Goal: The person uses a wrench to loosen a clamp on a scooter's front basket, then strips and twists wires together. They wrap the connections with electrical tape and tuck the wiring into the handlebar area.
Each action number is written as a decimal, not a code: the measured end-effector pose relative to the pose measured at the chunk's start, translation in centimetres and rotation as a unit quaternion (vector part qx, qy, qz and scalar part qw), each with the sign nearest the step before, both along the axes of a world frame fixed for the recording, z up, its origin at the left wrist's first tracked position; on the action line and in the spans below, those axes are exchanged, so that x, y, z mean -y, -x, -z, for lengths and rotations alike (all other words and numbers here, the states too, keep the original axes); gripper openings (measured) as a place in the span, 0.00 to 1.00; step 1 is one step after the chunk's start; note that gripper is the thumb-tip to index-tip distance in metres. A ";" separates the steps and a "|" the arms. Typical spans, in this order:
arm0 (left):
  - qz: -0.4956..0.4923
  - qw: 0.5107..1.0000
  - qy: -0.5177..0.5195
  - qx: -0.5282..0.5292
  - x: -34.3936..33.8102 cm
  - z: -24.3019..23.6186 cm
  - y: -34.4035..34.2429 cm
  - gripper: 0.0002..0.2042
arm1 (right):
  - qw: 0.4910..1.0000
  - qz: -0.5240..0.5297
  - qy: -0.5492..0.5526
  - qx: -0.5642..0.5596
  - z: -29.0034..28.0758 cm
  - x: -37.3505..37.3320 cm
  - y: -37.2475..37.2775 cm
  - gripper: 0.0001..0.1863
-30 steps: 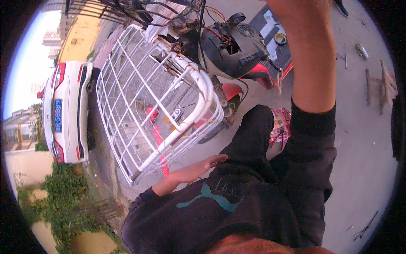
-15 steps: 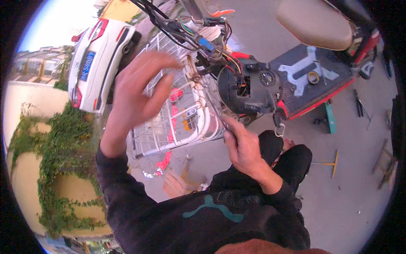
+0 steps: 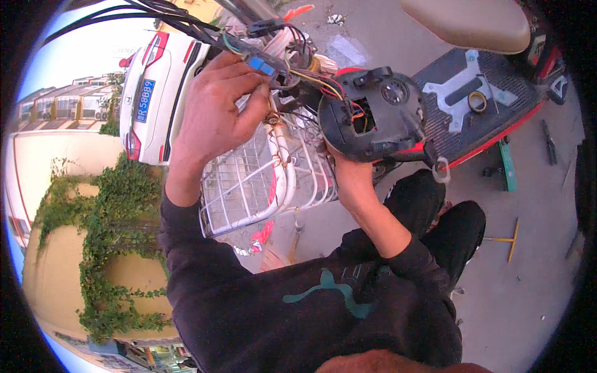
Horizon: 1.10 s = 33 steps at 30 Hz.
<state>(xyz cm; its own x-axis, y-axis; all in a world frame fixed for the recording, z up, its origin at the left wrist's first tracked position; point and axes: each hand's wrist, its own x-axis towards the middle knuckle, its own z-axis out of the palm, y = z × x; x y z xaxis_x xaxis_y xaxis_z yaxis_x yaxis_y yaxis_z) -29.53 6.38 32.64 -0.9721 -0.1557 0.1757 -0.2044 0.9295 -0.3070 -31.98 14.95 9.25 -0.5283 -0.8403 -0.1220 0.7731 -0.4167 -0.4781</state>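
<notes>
My left hand (image 3: 217, 105) is curled at the wire bundle by a blue connector (image 3: 260, 66), fingers closed on it. My right hand (image 3: 351, 174) reaches under the black scooter console (image 3: 388, 130); its fingertips are hidden behind that housing. Coloured wires (image 3: 311, 78) run from the stem into an opening in the console. Below the wiring is a white, rust-spotted wire basket (image 3: 239, 186). To the right, the scooter's black deck (image 3: 510, 71) carries a silver bracket (image 3: 451, 93) and a yellow tape roll (image 3: 477, 102).
A tan seat (image 3: 466, 22) overhangs the deck. Pliers (image 3: 548, 142), a green box (image 3: 507, 165) and a yellow T-handled tool (image 3: 513, 239) lie on the pavement (image 3: 522, 292) at right. A white car (image 3: 158, 99) and an ivy-covered wall (image 3: 62, 267) stand at left.
My left hand has risen to the blue connector. My right hand has come down from high at the right and moved under the console. The view has turned toward the scooter deck.
</notes>
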 end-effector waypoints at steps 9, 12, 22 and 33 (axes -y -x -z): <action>0.002 0.993 0.055 0.100 -0.7 -0.6 -0.2 0.07 | 0.985 -0.073 -0.116 0.101 2.7 -1.9 -0.9 0.06; -0.021 0.996 0.026 0.088 -0.6 -0.3 0.0 0.08 | 0.979 -0.143 -0.036 0.137 2.6 -2.4 0.7 0.05; -0.178 0.974 -0.106 0.096 -0.8 -0.6 -0.1 0.10 | 0.953 -0.200 0.037 0.224 3.6 -1.5 1.8 0.08; -0.137 0.973 -0.077 0.168 0.0 -1.1 -0.4 0.12 | 0.955 -0.081 -0.061 -0.278 5.3 -2.5 0.8 0.07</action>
<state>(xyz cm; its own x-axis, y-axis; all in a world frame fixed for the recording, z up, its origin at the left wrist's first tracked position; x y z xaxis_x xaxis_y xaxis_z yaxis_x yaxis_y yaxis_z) -29.14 6.34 33.76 -0.8889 -0.4162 -0.1912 -0.3627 0.8946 -0.2611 -32.79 17.47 3.99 -0.4042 -0.9139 0.0365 0.4356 -0.2274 -0.8709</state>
